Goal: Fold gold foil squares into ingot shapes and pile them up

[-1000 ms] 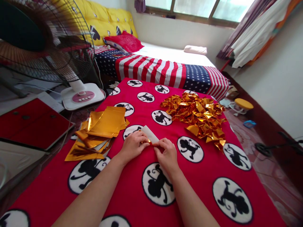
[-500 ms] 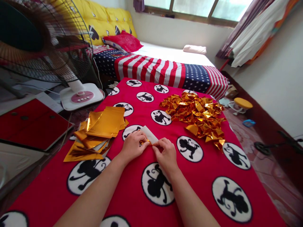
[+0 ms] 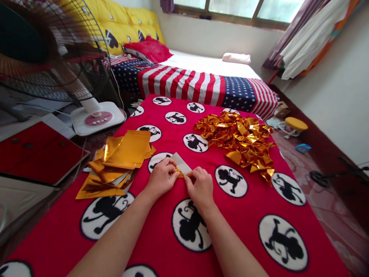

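Observation:
Between my hands, on the red cloth, lies a sheet of foil paper (image 3: 182,163), pale side up, with a gold strip folded along its near edge. My left hand (image 3: 162,175) is closed on the left part of that fold, thumb and fingers pinching it. The right end of the same edge is pinched by my right hand (image 3: 199,185). Left of my hands sits a loose stack of flat gold foil sheets (image 3: 127,150). Farther off to the right spreads a heap of folded, shiny gold foil pieces (image 3: 239,138).
The red cloth (image 3: 230,238) with black figures in white circles covers the table. A white-based fan (image 3: 98,117) with spinning blades stands at the left, near a red panel (image 3: 37,154). Beyond the table is a bed with a striped cover (image 3: 184,82). A yellow stool (image 3: 296,123) is at the right.
The fingers of my left hand have shifted slightly left and down along the fold, so more of the gold strip shows between my hands. The view has tilted a little.

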### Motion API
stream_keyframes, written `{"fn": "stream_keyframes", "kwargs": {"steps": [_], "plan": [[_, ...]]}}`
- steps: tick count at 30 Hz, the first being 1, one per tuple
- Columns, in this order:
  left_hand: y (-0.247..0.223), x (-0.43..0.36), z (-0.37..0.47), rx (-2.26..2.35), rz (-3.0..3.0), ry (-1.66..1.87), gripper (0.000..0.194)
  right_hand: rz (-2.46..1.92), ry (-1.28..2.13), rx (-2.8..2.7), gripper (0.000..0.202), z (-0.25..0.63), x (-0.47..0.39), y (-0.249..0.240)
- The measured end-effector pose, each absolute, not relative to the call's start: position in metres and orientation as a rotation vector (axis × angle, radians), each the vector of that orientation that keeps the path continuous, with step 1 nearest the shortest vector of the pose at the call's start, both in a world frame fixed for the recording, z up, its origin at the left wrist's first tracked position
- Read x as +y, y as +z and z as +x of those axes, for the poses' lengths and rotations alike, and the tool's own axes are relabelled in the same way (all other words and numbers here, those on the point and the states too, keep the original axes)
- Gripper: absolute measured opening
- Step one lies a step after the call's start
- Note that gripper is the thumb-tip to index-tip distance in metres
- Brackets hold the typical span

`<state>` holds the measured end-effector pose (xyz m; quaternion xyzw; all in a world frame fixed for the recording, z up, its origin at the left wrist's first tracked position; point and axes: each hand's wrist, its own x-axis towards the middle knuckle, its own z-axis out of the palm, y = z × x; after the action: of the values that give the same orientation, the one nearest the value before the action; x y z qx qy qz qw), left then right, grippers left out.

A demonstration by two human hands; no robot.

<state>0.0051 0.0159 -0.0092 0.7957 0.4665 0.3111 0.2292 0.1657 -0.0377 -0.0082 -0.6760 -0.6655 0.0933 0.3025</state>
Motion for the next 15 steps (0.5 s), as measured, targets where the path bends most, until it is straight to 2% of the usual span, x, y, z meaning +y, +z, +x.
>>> {"fn": "stream_keyframes", "kwargs": {"steps": [15], "plan": [[-0.0094,0.0139,0.0092,1.314,2.176,0.889,0.016,-1.856,0.206,-1.774,0.016,0.1628,-0.0331,-0.0072]]}}
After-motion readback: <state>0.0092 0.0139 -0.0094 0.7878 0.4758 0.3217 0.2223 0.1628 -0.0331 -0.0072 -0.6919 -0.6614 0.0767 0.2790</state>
